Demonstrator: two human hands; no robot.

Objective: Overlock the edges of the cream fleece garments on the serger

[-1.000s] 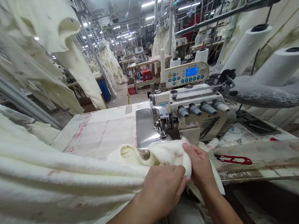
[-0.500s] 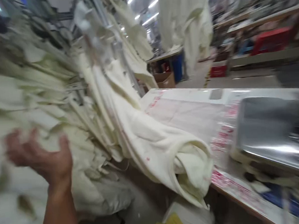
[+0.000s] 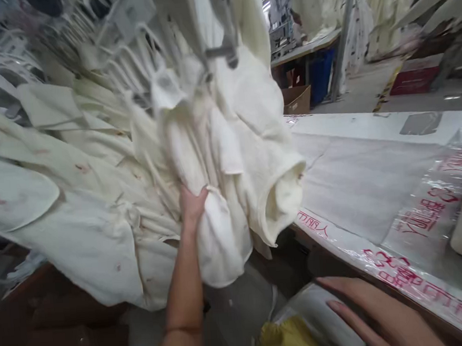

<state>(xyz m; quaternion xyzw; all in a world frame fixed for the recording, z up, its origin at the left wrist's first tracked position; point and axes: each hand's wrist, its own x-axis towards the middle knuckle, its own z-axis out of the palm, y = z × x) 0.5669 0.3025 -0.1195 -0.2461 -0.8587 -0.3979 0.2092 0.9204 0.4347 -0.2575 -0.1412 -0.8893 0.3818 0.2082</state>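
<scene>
Cream fabric garment pieces [image 3: 215, 237] hang in a dense bunch at the middle. My left hand [image 3: 193, 204] is closed on one of them, its thumb lying over a fold; the other fingers are hidden by the cloth. A rolled cream piece [image 3: 282, 201] with an open round end hangs to the right of that hand. My right hand [image 3: 379, 315] is at the bottom right, its fingers stretched out and slightly apart, nothing visible in them. Beneath its fingertips lie a pale whitish surface [image 3: 320, 314] and yellow cloth [image 3: 288, 340]; whether it touches them I cannot tell.
A white table [image 3: 358, 180] covered in clear film with red print runs along the right. White hangers [image 3: 132, 69] crowd the rail at the upper left. Brown cardboard [image 3: 64, 343] stands low on the left. Behind are a cardboard box [image 3: 297, 101] and a blue bin [image 3: 321, 74].
My left hand has moved right and closed on a hanging cream piece. My right hand has come into view. The rolled piece has swung off the table, and the view has turned left.
</scene>
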